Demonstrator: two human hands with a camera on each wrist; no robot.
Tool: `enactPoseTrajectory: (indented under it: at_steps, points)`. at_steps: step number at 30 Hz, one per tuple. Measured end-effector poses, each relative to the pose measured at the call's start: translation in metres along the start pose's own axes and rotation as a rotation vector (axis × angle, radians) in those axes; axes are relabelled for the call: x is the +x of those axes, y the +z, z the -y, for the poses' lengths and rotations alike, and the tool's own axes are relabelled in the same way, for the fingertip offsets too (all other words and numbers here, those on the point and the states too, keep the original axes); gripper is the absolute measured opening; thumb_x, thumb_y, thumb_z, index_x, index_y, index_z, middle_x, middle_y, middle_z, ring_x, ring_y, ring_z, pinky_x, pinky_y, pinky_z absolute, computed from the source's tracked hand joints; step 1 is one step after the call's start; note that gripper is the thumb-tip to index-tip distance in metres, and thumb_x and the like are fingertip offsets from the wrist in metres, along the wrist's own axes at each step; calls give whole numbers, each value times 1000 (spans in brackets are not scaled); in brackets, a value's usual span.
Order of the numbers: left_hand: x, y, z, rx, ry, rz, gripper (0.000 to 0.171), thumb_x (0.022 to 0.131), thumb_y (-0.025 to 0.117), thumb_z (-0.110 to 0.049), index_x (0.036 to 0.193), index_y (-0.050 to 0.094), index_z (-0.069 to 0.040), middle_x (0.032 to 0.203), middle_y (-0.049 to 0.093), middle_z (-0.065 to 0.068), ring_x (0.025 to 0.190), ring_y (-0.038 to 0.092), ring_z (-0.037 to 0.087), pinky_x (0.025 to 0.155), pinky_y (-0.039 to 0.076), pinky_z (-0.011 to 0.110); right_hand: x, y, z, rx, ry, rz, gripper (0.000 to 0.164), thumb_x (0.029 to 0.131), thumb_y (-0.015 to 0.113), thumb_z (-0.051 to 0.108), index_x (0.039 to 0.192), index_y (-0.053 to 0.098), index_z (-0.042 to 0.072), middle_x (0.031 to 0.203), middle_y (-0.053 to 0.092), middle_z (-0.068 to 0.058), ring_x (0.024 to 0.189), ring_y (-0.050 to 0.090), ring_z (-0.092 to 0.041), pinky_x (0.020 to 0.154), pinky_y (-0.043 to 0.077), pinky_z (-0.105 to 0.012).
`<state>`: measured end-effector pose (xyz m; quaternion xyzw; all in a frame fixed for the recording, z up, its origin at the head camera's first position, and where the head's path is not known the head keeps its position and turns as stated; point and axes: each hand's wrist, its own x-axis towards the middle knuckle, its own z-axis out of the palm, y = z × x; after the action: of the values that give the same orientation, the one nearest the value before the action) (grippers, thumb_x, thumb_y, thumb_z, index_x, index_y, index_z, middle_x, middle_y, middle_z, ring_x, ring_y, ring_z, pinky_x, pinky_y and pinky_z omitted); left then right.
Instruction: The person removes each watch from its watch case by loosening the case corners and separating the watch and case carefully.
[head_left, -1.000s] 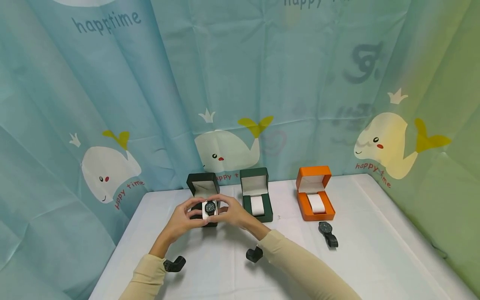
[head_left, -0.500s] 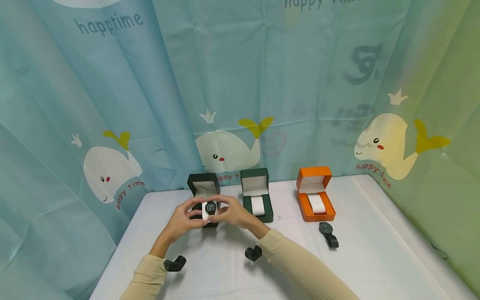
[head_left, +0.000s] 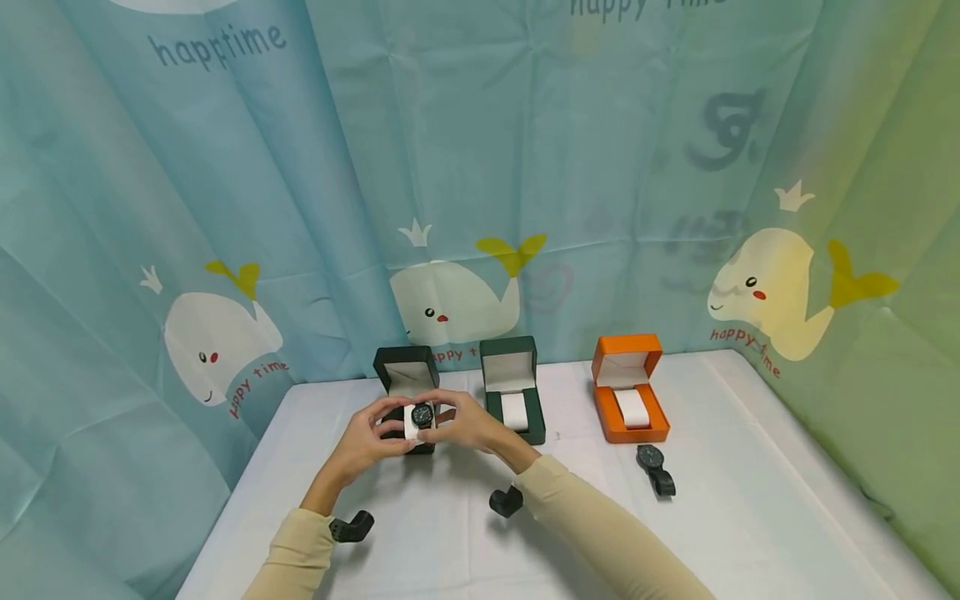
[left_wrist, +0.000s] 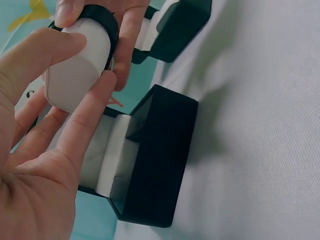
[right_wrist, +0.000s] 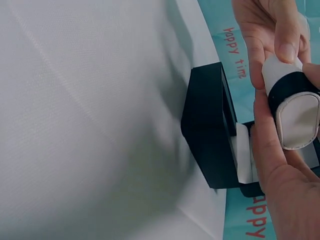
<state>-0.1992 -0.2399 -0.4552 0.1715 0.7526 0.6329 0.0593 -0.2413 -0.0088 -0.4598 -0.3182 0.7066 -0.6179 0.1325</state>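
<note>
A dark-faced wristwatch [head_left: 422, 415] with a black strap sits around a white watch cushion [left_wrist: 72, 82], held up in front of the open black watch box [head_left: 406, 362]. My left hand [head_left: 362, 440] grips the cushion between thumb and fingers. On the other side, my right hand [head_left: 467, 425] pinches the watch and cushion at the strap. From the right wrist, the black strap [right_wrist: 288, 89] circles the cushion near its end. The hands hide much of the box base in the head view.
Right of the black box stands an open green watch box [head_left: 535, 410] with a white cushion. Farther right is an open orange watch box [head_left: 612, 427], also with a cushion. A second black watch [head_left: 656, 469] lies before it. A printed curtain [head_left: 600, 167] hangs behind the table.
The watch has shifted very slightly to the right on the cushion. Both hands stay in nearly the same place; the boxes and the second watch have not moved.
</note>
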Motion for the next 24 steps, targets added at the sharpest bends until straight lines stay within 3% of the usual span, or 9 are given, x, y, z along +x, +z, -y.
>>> enactPoseTrajectory:
  at_steps: [3, 10, 14, 20, 24]
  points:
    - [0, 0, 0, -8, -8, -14, 68, 80, 82, 7, 141, 53, 0, 154, 42, 23, 107, 69, 22, 83, 60, 39, 2, 0, -1, -6, -43, 11, 53, 86, 82, 3, 136, 66, 12, 134, 64, -3, 122, 58, -27, 102, 50, -45]
    - [-1, -2, 1, -24, -10, 3, 67, 81, 83, 4, 141, 54, -1, 154, 42, 22, 108, 68, 25, 84, 60, 41, 1, 1, -2, 10, -64, 38, 55, 84, 83, 1, 136, 66, 11, 135, 64, 0, 125, 56, -13, 98, 53, -35]
    - [-1, -1, 0, -29, -25, 13, 68, 81, 83, 4, 142, 53, -2, 156, 41, 21, 110, 67, 26, 84, 60, 41, 0, 0, -2, -9, -58, 29, 54, 84, 83, 1, 135, 67, 10, 134, 64, -1, 125, 56, -20, 95, 54, -34]
    - [0, -2, 0, -27, -17, 30, 69, 81, 82, 5, 143, 51, 1, 153, 43, 23, 110, 67, 27, 84, 60, 39, -1, -2, 0, -22, -60, 36, 53, 85, 81, -1, 135, 66, 7, 136, 63, -7, 122, 58, -24, 97, 53, -44]
    - [0, -3, 1, -21, -23, 35, 69, 81, 81, 8, 143, 50, 2, 151, 46, 23, 113, 66, 31, 84, 60, 38, -5, -6, 2, -8, -10, 73, 53, 87, 80, 3, 137, 66, 11, 139, 60, -4, 115, 64, -27, 94, 55, -40]
